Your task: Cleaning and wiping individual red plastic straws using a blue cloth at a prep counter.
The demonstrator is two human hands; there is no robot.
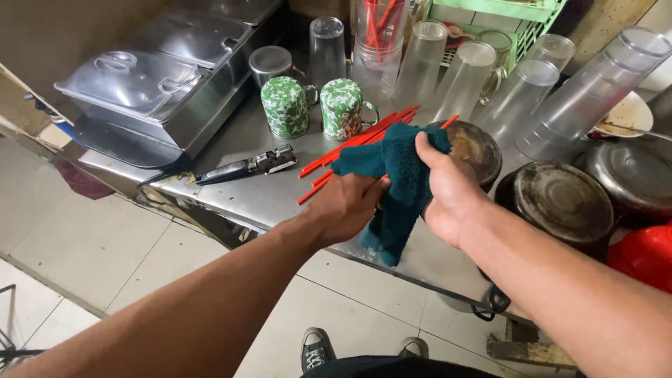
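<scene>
Head view, looking down at a steel counter (pixel 266 199). Both hands work a dark teal cloth (pixel 395 189) at the counter's front edge.

Right hand (pixel 448 196): clenched on the cloth's upper part, thumb pressed over the top fold. Left hand (pixel 346 206): fingers closed on the cloth's left side, pinching it; the lower end of the cloth hangs past the front edge.

A bundle of red sticks (pixel 353 143) lies on the counter and runs under the cloth and between the hands, its far end pointing toward the back; whether either hand also grips the sticks, cannot tell.

Behind the sticks: two green-patterned mugs (pixel 315 106), upright, side by side. A row of clear tumblers (pixel 476 77) stands along the back, mouths down. Right of the cloth, dark round pans (pixel 560 199), one just beside the right hand. Left part of the counter: a steel lidded container (pixel 157 84), and near the front-left edge a black-handled tool (pixel 245 166) lying flat.
</scene>
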